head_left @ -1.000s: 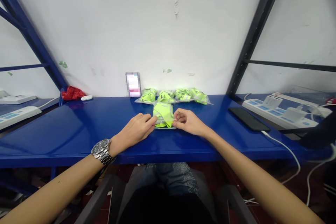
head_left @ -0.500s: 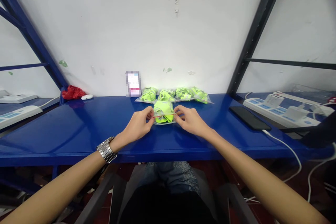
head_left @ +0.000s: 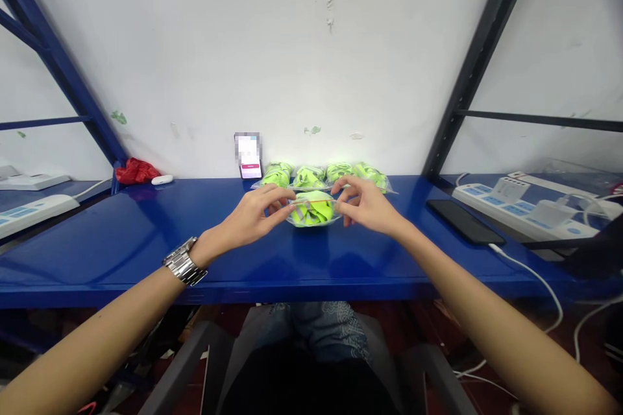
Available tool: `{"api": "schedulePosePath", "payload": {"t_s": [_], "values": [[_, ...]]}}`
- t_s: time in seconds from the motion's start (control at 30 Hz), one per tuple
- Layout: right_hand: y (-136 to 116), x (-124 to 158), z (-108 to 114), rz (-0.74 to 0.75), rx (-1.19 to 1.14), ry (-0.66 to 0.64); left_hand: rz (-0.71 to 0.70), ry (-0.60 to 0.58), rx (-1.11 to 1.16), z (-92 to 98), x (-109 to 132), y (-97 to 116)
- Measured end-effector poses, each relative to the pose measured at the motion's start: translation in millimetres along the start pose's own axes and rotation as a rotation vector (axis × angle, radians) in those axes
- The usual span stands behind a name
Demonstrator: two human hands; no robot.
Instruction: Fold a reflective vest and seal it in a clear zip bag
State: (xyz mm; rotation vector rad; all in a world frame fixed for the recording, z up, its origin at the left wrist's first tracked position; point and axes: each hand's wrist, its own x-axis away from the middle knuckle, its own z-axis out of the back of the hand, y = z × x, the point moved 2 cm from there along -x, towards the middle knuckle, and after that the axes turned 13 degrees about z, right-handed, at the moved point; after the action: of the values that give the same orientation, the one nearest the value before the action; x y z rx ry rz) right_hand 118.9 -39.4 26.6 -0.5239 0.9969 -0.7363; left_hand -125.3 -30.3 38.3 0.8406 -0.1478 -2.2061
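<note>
A clear plastic bag (head_left: 312,209) holding crumpled neon-yellow fabric with grey parts is in front of me, near the middle of the blue table. At the bag's left end, my left hand (head_left: 260,213) pinches its edge between thumb and index finger; a metal-band watch (head_left: 185,262) is on that wrist. My right hand (head_left: 365,207) has its thumb and a curled finger on the opposite end of the edge, with the index finger raised. The edge runs as a thin straight line between both hands. Several similar bags (head_left: 278,174) lie in a row behind, the right ones partly hidden by my right hand.
A phone (head_left: 250,165) leans against the wall. Another black phone (head_left: 464,220) lies at right, plugged into a white cable. Power strips (head_left: 525,207) stand at both sides. A red plastic bag (head_left: 136,171) and a small white case (head_left: 162,179) sit at the back left.
The bag's edge has turned up and away from me, its red line no longer plain. My hands have moved slightly apart, and my right index finger has lifted.
</note>
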Motion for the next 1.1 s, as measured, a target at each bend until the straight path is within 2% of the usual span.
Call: {"api": "schedulePosePath", "payload": {"t_s": [0.17, 0.27, 0.33, 0.43, 0.53, 0.6, 0.77, 0.87, 0.93, 1.1], "values": [[-24.9, -17.5, 8.7, 0.037, -0.110, 0.139, 0.035, 0.041, 0.083, 10.8, -12.2, 11.3], [-28.3, -29.2, 13.4, 0.018, -0.166, 0.161, 0.106, 0.055, 0.094, 17.3, -28.6, 12.4], [-27.0, -37.3, 14.5, -0.012, -0.195, 0.176, 0.106, 0.067, 0.065, 20.1, -39.5, 13.5], [-22.8, -49.1, 14.5, -0.077, -0.203, 0.225, -0.040, 0.030, -0.015, 20.9, -49.9, 17.9], [-17.3, -56.5, 16.0, -0.117, -0.169, 0.253, -0.162, -0.087, -0.091, 19.2, -52.2, 20.0], [-14.1, -56.8, 18.3, -0.081, -0.110, 0.199, -0.145, -0.118, -0.114, 19.1, -52.6, 18.8], [-17.1, -43.0, 26.3, 0.274, 0.239, -0.041, -0.071, -0.089, -0.131, 19.3, -56.4, 18.0], [-20.6, -36.3, 29.3, 0.407, 0.383, -0.167, -0.064, -0.043, -0.169, 16.9, -59.2, 18.0], [-21.0, -36.1, 30.7, 0.436, 0.427, -0.189, -0.061, -0.007, -0.175, 14.8, -60.4, 16.7], [-18.2, -39.9, 30.8, 0.372, 0.342, -0.106, -0.032, 0.052, -0.184, 11.5, -62.2, 10.2]]}}
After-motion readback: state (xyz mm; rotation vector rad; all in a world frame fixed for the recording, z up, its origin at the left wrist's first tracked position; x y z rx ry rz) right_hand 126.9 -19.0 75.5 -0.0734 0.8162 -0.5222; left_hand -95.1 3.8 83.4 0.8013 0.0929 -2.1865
